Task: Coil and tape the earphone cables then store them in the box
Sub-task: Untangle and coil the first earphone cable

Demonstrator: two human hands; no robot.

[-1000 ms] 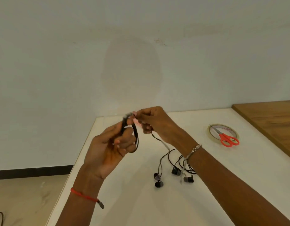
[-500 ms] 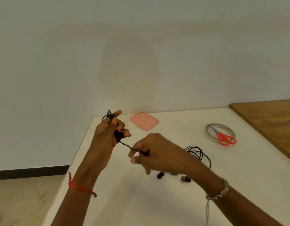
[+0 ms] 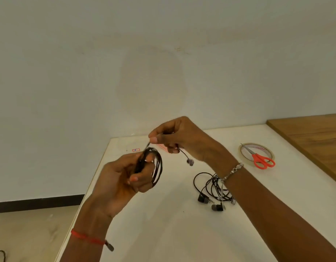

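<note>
Your white table [image 3: 163, 233] fills the lower frame, w/ a wooden top [image 3: 314, 137] butting its right edge. Both forearms reach in over the table, hands raised above its far left corner.

Your left hand [image 3: 118, 178] grips the black earphone cable [image 3: 157, 167]: fingers curled round a bundle of several loops, thumb side pressed on top, loops hanging off the fingers' right side. Your right hand [image 3: 184, 138] sits just above and right of it, thumb & forefinger pinched together on the cable's free end right at the top of the bundle; the other fingers are curled under, trapping a short strand. One earbud [image 3: 190, 162] dangles from that strand, off the table.

A 2nd earphone set [image 3: 202, 199] lies loose and uncoiled on the table, partly under your right wrist. The tape roll [image 3: 241, 154] lies flat near the wooden top, well apart from both hands, w/ red-handled scissors [image 3: 261, 161] lying across it, blades pointing away from you.

A pink sliver [image 3: 162, 147] shows below your right fingers; can't tell what it is. Small red-edged sticker [image 3: 136, 150] by the far table edge.
</note>
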